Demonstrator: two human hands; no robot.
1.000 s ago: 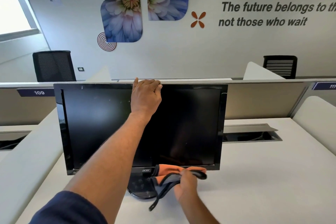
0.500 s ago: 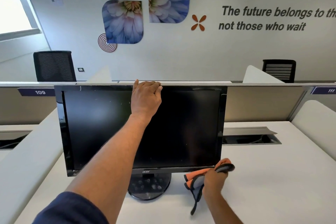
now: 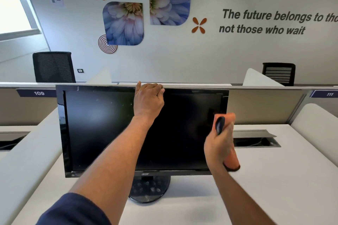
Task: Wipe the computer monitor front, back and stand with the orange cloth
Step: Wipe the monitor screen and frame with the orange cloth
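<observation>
Head view: I saw both hands on the monitor [image 3: 102, 129].
Left hand [image 3: 148, 99] gripped its top edge; right hand [image 3: 218, 144], blurred, clamped the orange cloth [image 3: 231, 160], seemingly against the screen's right side.

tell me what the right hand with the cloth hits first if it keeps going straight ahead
Most likely the monitor, near its right edge: the right hand holds the cloth raised just before it, though motion blur hides whether they already touch.

You're in an open-plan office.
Numbered desk partitions [image 3: 39, 93], mesh office chairs [image 3: 54, 66] and a motto wall [image 3: 274, 22] surround you.
</observation>
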